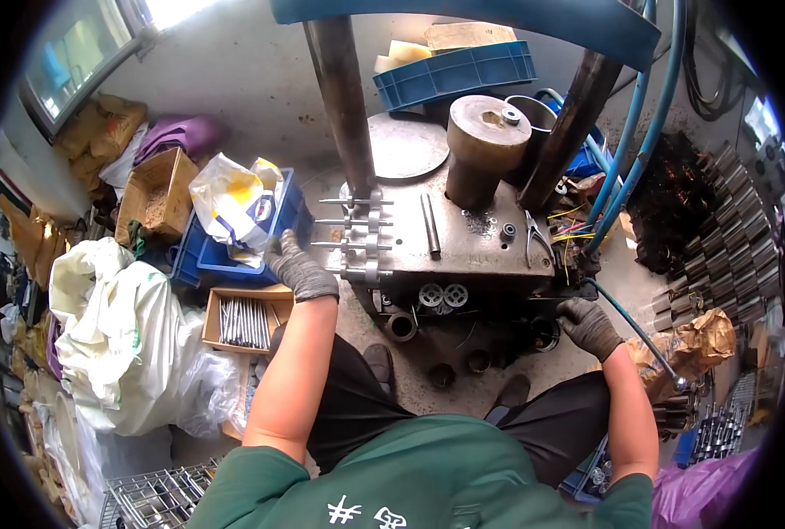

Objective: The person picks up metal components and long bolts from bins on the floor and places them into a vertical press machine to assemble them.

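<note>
My left hand (302, 269), in a grey work glove, is beside the front edge of a blue plastic crate (297, 216), its fingers stretched out and nothing visible in them. Just right of it, several metal shafts with gear-like rotors (372, 236) lie in a row on the left edge of the steel press table (463, 251). My right hand (589, 326), gloved too, is curled closed by the table's front right corner; what it grips, if anything, is hidden. On the table lie a metal rod (430, 226), a small bearing-like ring (508, 232) and pliers (535, 238).
A thick steel cylinder (488, 145) stands between the press columns (340, 106). A cardboard box of metal shafts (247, 319) sits below my left hand. White sacks (115, 335) lie left; stacked metal cylinders (732, 238) and blue hoses (648, 150) are right.
</note>
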The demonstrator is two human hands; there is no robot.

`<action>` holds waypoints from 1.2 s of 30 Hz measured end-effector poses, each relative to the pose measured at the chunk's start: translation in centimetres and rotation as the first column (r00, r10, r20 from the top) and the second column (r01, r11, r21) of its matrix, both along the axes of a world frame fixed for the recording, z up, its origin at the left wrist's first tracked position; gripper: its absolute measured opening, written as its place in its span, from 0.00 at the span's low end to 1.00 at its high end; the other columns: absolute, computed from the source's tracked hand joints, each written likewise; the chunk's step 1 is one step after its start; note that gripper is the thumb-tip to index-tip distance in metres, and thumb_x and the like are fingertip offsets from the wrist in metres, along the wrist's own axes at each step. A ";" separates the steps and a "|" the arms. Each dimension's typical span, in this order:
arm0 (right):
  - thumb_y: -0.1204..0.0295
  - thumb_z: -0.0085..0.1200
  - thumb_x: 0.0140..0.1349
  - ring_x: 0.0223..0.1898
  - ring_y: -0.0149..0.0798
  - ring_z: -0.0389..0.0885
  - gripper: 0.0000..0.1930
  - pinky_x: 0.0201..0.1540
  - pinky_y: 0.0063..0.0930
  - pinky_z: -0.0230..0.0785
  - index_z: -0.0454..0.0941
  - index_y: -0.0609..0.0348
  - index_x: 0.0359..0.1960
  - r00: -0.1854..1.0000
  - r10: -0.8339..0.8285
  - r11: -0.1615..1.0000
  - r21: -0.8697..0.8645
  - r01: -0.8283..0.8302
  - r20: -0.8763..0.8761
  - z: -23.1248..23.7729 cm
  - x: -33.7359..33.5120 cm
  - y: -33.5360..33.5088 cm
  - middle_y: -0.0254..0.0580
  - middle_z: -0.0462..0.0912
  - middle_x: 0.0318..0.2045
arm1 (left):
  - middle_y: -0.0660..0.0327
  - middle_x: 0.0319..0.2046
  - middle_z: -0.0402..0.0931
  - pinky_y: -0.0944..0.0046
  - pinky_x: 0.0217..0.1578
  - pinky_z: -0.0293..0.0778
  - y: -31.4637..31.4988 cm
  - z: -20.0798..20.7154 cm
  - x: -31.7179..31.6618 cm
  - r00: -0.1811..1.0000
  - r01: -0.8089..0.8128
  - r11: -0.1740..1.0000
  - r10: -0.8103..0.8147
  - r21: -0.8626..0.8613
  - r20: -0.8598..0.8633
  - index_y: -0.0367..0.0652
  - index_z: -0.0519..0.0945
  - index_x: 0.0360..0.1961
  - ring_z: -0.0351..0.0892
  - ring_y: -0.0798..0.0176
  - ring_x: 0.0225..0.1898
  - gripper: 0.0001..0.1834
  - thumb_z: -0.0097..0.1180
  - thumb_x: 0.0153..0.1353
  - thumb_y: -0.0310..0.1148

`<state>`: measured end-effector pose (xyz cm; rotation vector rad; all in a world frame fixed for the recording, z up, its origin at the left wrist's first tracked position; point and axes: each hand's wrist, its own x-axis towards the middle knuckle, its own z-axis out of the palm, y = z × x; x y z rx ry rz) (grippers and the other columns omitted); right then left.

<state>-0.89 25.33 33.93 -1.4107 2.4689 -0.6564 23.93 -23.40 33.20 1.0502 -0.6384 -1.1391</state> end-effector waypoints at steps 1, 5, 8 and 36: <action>0.72 0.60 0.61 0.44 0.57 0.83 0.10 0.49 0.46 0.77 0.83 0.58 0.43 0.998 0.018 1.000 -0.001 -0.018 -0.068 0.2 0.3 -0.7 0.53 0.85 0.40 | 0.63 0.41 0.79 0.59 0.46 0.72 0.5 -0.9 0.8 0.996 0.066 0.993 -0.072 0.093 0.057 0.42 0.79 0.52 0.74 0.61 0.38 0.15 0.62 0.69 0.36; 0.71 0.61 0.62 0.47 0.54 0.83 0.11 0.51 0.44 0.77 0.83 0.55 0.46 0.961 0.032 0.997 -0.064 -0.052 -0.275 2.1 1.2 -4.9 0.48 0.84 0.44 | 0.58 0.58 0.74 0.51 0.60 0.70 5.4 -5.1 3.2 0.890 0.448 0.761 -0.428 0.469 -0.156 0.45 0.73 0.67 0.72 0.55 0.57 0.36 0.67 0.64 0.54; 0.70 0.61 0.62 0.47 0.56 0.83 0.13 0.52 0.48 0.76 0.84 0.58 0.47 0.930 0.003 0.994 -0.100 -0.042 -0.368 3.3 1.3 -10.0 0.50 0.84 0.45 | 0.59 0.57 0.72 0.45 0.58 0.75 8.2 -3.4 1.8 0.736 0.670 0.551 -0.584 0.498 -0.344 0.54 0.71 0.66 0.73 0.51 0.56 0.37 0.68 0.62 0.59; 0.64 0.54 0.66 0.45 0.51 0.78 0.14 0.47 0.49 0.72 0.82 0.60 0.45 0.654 -0.330 0.894 -0.448 -0.016 -0.681 0.0 0.1 -13.3 0.49 0.79 0.39 | 0.59 0.46 0.84 0.54 0.51 0.82 19.2 -0.7 -2.9 0.047 0.999 0.052 -0.967 -0.015 -0.249 0.42 0.80 0.58 0.84 0.59 0.45 0.20 0.58 0.72 0.43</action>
